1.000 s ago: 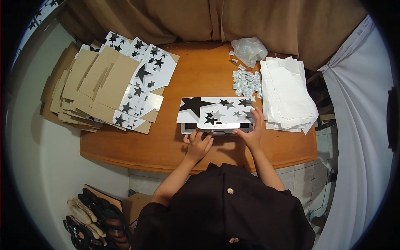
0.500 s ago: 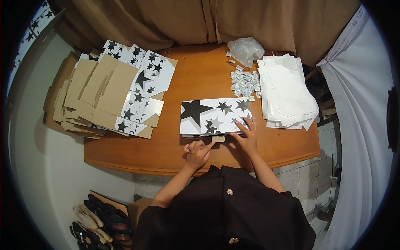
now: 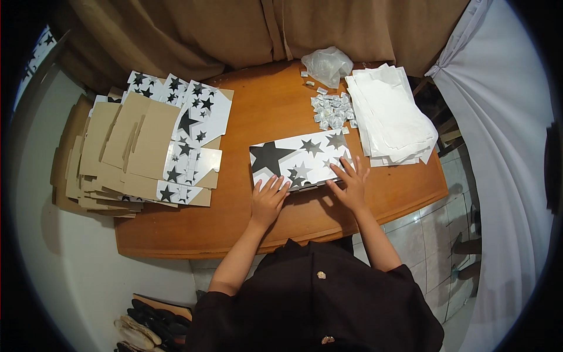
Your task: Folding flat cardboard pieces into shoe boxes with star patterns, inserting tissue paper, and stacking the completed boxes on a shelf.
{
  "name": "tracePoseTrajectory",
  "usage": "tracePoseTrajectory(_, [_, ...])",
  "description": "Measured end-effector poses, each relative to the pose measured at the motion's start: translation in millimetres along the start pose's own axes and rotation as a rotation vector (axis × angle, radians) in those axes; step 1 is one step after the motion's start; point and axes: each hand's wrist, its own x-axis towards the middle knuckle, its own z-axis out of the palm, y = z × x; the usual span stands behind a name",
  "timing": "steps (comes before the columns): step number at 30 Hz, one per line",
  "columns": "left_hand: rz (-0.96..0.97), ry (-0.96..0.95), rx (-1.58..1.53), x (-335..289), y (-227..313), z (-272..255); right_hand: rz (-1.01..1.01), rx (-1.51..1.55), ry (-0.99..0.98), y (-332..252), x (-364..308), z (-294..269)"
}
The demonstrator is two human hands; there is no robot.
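**Left hand (image 3: 268,202) has shifted onto the star-printed box (image 3: 300,159), and the tan tab is gone from its front edge**

Half a second ago a fingertip of that hand was at a tan tab jutting from the near side; now no tab shows, and the fingers lie on the top instead. The whole view has swung a little too.

Largest first: a brown curtain (image 3: 176,35) hangs behind the wooden table (image 3: 264,88). At the table's left is a stack of flat cardboard blanks (image 3: 123,146), some plain brown, some showing the white, starred face; all look unfolded. At the right lies a pile of white sheets (image 3: 390,111), loose and slightly uneven.

Between these, toward the near edge, sits the box. It appears closed, its top lying flat, so I judge the folding of this one all but done; whether anything is inside cannot be told. The blanks look like work not yet begun.

Both hands are open and grip nothing firmly: the left rests its fingers on the near left corner, while the right (image 3: 352,186), fingers spread, touches the top's right end, thumb by the front edge.

Beyond the box are a crumpled clear plastic bag (image 3: 328,66) and, smallest, a heap of little silvery packets (image 3: 332,110), with a few strays near the bag.
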Motion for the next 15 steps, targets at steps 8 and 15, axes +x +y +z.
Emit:
tracePoseTrajectory(8, [0.0, 0.061, 0.019, -1, 1, 9, -0.155, -0.082, 0.106, 28, -6, 25])
tracePoseTrajectory(15, [-0.041, 0.042, 0.028, -4, 6, 3, -0.226, -0.284, 0.252, 13, -13, 33])
